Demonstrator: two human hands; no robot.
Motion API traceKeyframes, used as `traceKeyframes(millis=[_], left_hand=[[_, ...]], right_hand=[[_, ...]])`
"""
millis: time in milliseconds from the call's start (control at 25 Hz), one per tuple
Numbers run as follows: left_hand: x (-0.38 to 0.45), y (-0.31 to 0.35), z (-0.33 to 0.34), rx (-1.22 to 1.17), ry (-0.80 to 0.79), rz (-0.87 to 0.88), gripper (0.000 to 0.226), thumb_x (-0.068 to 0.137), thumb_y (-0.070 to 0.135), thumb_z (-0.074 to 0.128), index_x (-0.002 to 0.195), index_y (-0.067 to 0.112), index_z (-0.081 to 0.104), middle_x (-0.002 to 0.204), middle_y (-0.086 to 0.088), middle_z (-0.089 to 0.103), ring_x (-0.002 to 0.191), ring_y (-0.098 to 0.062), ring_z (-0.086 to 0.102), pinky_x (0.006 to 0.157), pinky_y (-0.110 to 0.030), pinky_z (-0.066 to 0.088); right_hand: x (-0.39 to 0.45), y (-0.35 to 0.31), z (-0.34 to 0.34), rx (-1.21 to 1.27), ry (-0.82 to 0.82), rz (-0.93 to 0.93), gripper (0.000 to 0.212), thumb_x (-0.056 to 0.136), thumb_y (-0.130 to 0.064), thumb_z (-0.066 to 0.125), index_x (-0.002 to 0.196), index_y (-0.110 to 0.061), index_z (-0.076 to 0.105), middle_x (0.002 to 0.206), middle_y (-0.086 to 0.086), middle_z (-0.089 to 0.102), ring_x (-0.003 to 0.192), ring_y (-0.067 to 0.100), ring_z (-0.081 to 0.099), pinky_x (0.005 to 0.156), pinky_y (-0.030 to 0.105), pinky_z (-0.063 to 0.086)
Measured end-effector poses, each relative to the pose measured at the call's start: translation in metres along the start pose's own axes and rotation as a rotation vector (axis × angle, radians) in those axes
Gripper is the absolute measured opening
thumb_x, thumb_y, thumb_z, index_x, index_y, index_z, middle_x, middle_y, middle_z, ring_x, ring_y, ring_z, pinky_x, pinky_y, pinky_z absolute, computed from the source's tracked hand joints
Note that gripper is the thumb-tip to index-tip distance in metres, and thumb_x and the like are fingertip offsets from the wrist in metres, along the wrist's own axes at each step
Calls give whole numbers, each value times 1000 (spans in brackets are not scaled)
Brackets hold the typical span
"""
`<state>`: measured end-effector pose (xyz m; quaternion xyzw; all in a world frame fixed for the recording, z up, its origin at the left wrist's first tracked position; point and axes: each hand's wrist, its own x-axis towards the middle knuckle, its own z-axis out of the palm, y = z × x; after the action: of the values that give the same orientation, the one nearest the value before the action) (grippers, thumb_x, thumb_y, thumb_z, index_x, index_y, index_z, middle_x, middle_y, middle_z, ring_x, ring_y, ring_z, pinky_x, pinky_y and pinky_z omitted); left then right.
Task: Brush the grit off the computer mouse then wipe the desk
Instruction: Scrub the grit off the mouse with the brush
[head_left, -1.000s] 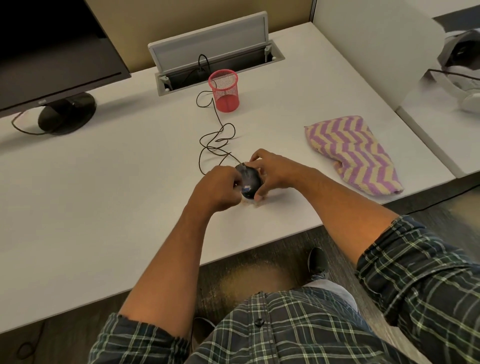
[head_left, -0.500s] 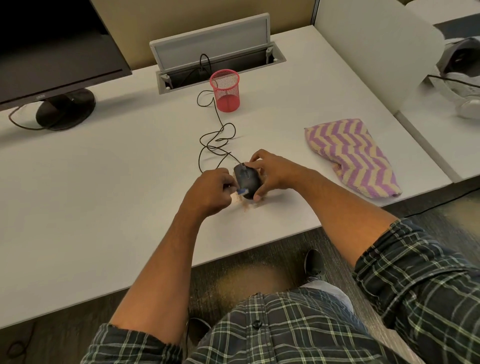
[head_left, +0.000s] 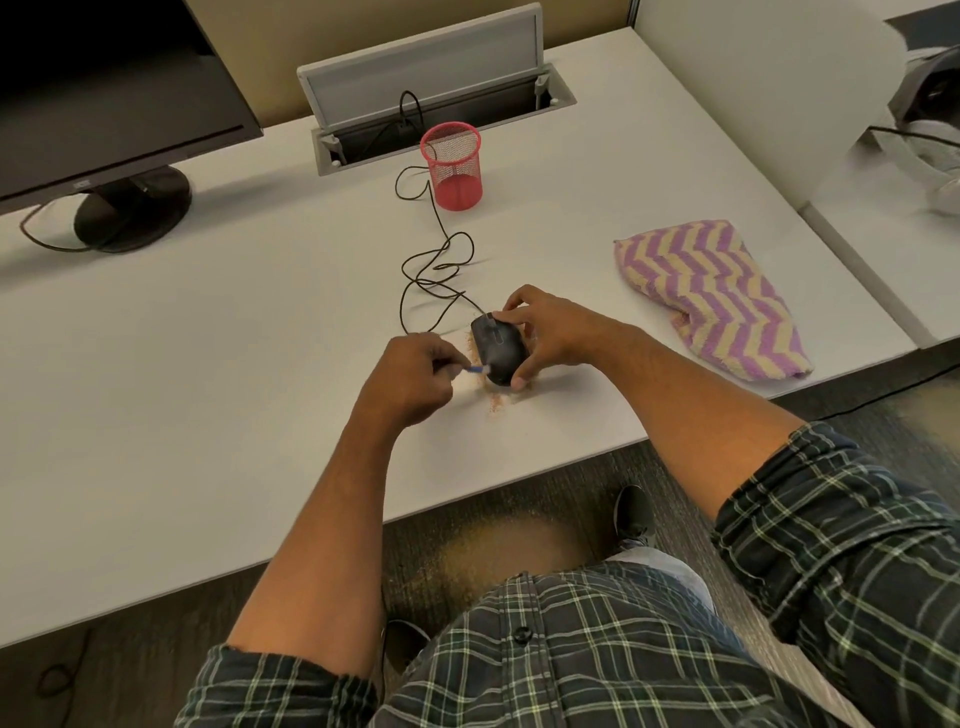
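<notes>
matt black plastic mouse (head_left: 497, 349), smooth white desk (head_left: 208, 364).

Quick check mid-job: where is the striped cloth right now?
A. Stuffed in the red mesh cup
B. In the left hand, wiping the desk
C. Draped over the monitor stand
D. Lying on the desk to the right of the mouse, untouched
D: the striped cloth lies on the desk, right of the mouse, with neither hand touching it.

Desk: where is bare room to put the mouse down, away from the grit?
The desk is bare left of the left hand, toward the monitor base. Also bare: between pen cup and cloth. Crowded: grit, cable, mouse.
</notes>
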<state>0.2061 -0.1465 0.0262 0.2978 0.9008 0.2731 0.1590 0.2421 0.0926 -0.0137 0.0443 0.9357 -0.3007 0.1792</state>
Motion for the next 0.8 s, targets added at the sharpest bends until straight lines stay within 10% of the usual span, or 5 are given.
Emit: traceKeyframes(millis=[120, 320, 560, 800], left_hand=[[-1, 7, 0, -128, 125, 7, 21, 93, 4, 69, 106, 14, 82, 92, 0, 72, 84, -18, 66, 75, -31, 54], [2, 5, 5, -59, -116, -54, 18, 92, 6, 69, 97, 16, 84, 80, 1, 75, 76, -20, 70, 70, -38, 59], [10, 3, 8, -565, 123, -268, 10, 93, 9, 70, 90, 12, 79, 72, -6, 75, 62, -16, 69, 54, -17, 46], [20, 5, 14, -328, 322, -464, 16, 84, 9, 64, 75, 16, 76, 63, 1, 71, 59, -13, 71, 56, -22, 53]], right_hand=[[1, 1, 2, -5, 9, -6, 114, 45, -53, 94, 145, -26, 46, 138, -13, 34, 113, 14, 43, 89, 24, 37], [0, 1, 2, -7, 13, -23, 111, 48, -50, 94, 145, -25, 46, 139, -9, 35, 114, 13, 39, 92, 24, 36], [-3, 0, -1, 14, 12, -28, 107, 53, -44, 94, 146, -21, 46, 141, -7, 34, 119, 18, 42, 94, 24, 37], [-4, 0, -2, 17, 6, -31, 109, 54, -44, 94, 148, -23, 45, 142, -8, 33, 121, 17, 41, 97, 26, 36]])
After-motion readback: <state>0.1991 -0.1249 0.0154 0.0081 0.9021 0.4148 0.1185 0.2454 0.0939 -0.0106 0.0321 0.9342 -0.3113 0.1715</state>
